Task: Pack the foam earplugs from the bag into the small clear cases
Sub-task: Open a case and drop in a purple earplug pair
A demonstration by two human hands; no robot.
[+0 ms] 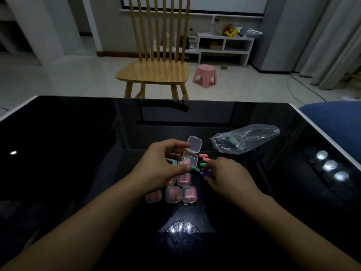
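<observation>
Left hand (163, 163): grasps an open small clear plastic case (190, 158), pink plug inside.
Right hand (227, 178): pinches a purple foam earplug (204, 171).
Crumpled clear plastic bag (244, 140): right, on the glossy black table (78, 153).
Filled closed cases (181, 193): below the hands.

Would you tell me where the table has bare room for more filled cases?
Free: the table left of the left hand, and right of the bag. Crowded: between the hands, with earplugs and closed cases.
</observation>
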